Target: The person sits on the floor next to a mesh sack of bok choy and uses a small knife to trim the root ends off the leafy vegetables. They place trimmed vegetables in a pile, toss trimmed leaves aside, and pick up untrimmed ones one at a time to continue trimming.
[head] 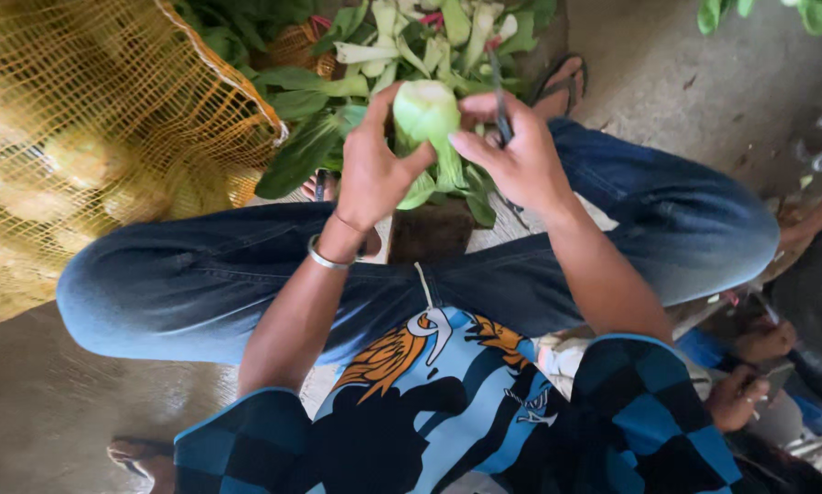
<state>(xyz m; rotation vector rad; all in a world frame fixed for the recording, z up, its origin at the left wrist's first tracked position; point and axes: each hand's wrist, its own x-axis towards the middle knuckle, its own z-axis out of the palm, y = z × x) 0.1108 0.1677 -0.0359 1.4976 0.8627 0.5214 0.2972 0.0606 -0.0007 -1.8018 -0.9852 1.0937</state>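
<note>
My left hand (374, 165) grips a pale green leafy vegetable (426, 114) by its stalk base, cut end facing up. My right hand (519, 155) touches the same vegetable with its fingertips and holds a small dark knife (501, 105) whose blade points away from me. Both hands hover above my knees, which are in blue jeans. A metal bangle (324, 259) circles my left wrist.
A heap of trimmed green leaves and white stalks (402, 46) lies on the ground ahead. A yellow mesh sack (91, 137) full of round produce fills the left. Another person's hands (749, 366) work at the right edge. A sandalled foot (562, 82) rests past the leaves.
</note>
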